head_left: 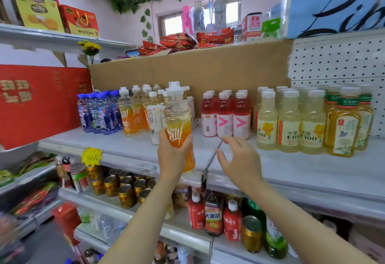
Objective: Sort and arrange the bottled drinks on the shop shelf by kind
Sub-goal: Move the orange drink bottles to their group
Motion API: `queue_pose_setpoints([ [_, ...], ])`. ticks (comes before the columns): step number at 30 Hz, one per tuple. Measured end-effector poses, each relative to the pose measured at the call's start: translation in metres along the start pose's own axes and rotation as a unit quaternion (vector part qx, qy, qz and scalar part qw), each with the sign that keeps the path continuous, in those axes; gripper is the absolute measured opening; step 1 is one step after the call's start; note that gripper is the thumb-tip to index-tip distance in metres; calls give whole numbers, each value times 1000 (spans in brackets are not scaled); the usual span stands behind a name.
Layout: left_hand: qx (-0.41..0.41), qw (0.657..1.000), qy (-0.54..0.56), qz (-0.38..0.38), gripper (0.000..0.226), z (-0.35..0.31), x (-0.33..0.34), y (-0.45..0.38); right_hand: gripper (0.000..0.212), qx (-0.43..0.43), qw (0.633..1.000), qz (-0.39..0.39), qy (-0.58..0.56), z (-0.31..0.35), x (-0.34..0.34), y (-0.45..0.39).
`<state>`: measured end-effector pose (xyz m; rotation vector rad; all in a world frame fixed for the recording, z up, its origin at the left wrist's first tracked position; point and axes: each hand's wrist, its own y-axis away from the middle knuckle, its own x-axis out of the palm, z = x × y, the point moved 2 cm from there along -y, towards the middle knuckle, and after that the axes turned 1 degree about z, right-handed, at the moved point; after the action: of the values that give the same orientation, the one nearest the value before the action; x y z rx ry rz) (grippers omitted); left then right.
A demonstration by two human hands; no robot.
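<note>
1. Orange drink bottle (179, 126), white-capped, sits upright in my left hand (174, 153) at the centre of the frame; my fingers and thumb curl round its lower half, and it hangs in front of the grey shelf (129, 149)
2. My right hand (237, 159) hovers just right of centre, fingers spread and loosely bent, gripping nothing; its fingertips are near the base of the pink drinks
3. Behind the held bottle, slightly left, stand more orange bottles (133, 116) of the same kind, with a milky white bottle (155, 124) just beside them
4. Left of those, a cluster of blue bottles (100, 114) stands at the shelf's left end
5. Right of centre, the pink drinks (226, 116) stand in a tight row, then pale yellow bottles (289, 122), then golden tea bottles (343, 128) near the right edge
6. A brown cardboard sheet (208, 68) backs the shelf; snack packets (198, 39) lie on top of it
7. In the lower part of the frame, the shelf below holds gold cans (125, 191) and red bottles (196, 213)
8. A red box (37, 101) fills the left of the frame
</note>
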<state>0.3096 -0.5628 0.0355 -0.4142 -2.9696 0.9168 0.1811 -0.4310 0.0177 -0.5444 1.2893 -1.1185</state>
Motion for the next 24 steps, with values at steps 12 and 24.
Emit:
queue_pose_setpoints([
  [12,-8,999,-31,6,46,60,-78,-68,37,11,999,31,5,86,85,-19],
  [24,-20,998,-50,-15,53,111,-105,-136,28,-49,998,36,-17,116,154,-43],
])
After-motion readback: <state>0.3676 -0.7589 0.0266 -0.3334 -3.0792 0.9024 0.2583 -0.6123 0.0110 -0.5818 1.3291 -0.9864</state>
